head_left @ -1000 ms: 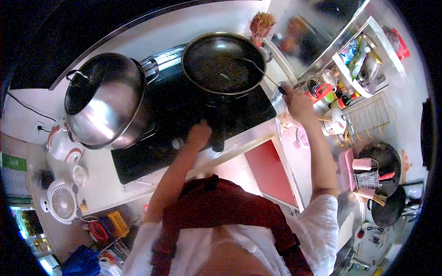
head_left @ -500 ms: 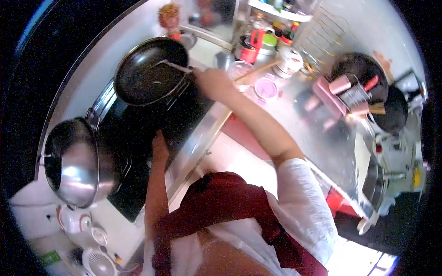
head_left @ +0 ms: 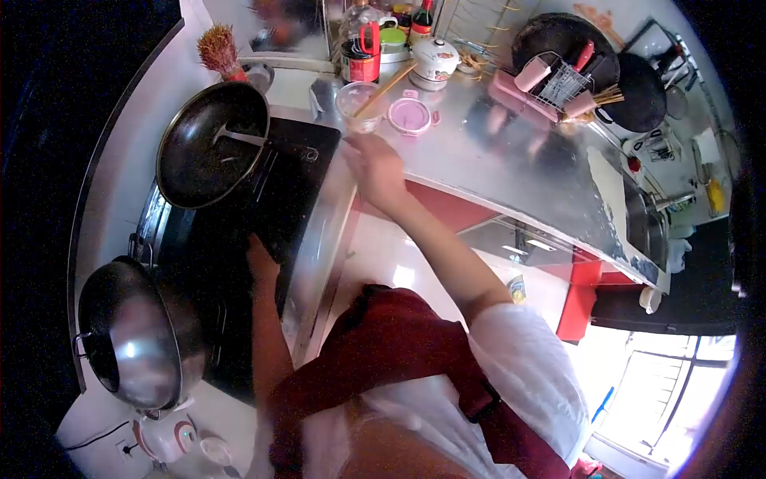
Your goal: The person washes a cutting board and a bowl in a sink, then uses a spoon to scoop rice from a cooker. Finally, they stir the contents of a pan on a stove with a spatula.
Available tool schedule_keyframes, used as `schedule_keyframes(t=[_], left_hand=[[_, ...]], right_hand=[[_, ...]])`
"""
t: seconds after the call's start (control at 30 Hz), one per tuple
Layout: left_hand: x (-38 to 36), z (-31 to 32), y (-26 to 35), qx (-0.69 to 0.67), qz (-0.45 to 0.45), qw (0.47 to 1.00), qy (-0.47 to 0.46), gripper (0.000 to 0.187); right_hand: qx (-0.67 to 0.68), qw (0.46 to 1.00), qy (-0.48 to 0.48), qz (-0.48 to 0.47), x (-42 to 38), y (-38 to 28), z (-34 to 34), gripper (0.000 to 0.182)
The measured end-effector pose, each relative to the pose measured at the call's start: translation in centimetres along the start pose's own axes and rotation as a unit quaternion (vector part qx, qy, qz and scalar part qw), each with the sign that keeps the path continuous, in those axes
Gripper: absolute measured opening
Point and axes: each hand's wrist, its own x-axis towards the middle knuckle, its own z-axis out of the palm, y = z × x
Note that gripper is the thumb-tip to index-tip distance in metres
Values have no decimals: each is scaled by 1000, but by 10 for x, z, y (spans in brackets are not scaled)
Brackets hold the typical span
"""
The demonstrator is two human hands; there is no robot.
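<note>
A dark frying pan (head_left: pixel 203 172) sits at the far end of the black stove (head_left: pixel 299 172), tilted in my view. Inside it rests a utensil with a pale metal shaft (head_left: pixel 239 137). My left hand (head_left: pixel 264 267) is low over the stove, below the pan. Its fingers look closed, but whatever they hold is lost against the black surface. Beside the counter edge, my right hand (head_left: pixel 377 169) is apart from the shaft, fingers loosely bent and nothing seen in them. Closest to it is a clear bowl (head_left: pixel 348 104) with a wooden stick (head_left: pixel 385 89) leaning across it.
A large steel wok (head_left: pixel 140 343) stands at the stove's near end. On the steel counter (head_left: pixel 471 156) are a pink-lidded container (head_left: pixel 409 116), a white lidded pot (head_left: pixel 435 62), bottles and a pink utensil rack (head_left: pixel 523 96). A kettle (head_left: pixel 165 437) stands at lower left.
My right hand has moved away from the utensil in the pan, toward the clear bowl. My left hand stays over the stove. The view has shifted, bringing more of the right side in.
</note>
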Motion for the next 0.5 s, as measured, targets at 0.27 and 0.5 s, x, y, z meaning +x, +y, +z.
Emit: schedule_keyframes(t=[0.27, 0.5], left_hand=[[-6, -12, 20, -21, -70, 997, 8, 66], [5, 102, -86, -457, -67, 886, 37, 47]], right_hand=[[-87, 939, -99, 319, -91, 106, -56, 20], [-14, 946, -64, 319, -55, 176, -50, 25]])
